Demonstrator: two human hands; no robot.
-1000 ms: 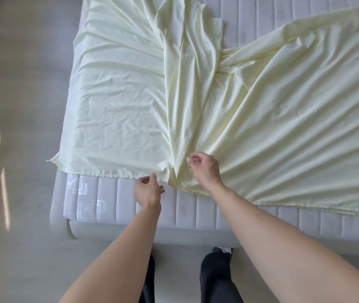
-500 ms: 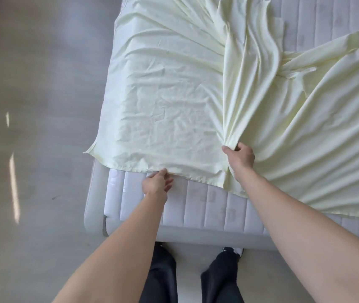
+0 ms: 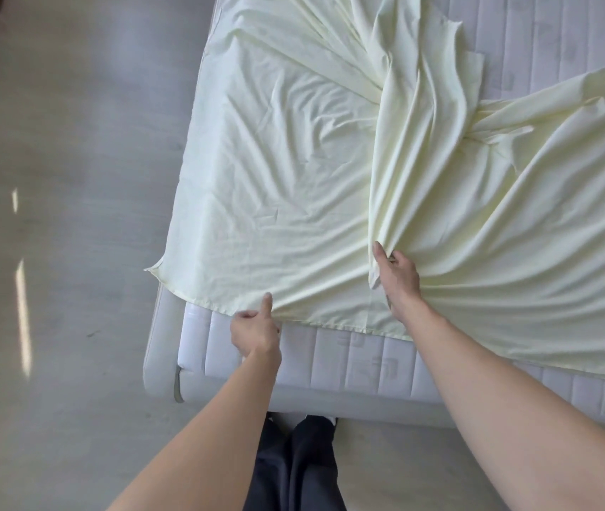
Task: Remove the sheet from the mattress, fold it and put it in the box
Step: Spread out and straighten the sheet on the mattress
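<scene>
Slid apart since before: left hand [image 3: 255, 328] pinching sheet [image 3: 293, 186] hem at 7 o'clock, right hand [image 3: 398, 278] gripping gathered fold on mattress [image 3: 349, 359]. Better to pull edge taut, keep corners aligned.

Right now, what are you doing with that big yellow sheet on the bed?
A person is taking the sheet off the mattress to fold it. The sheet lies loose and rumpled on top, with bare mattress showing along the near edge and in the far corner. The left hand pinches the sheet's near edge. The right hand grips a bunched fold further along. No neat fold is made yet, and no box is in view.
</scene>
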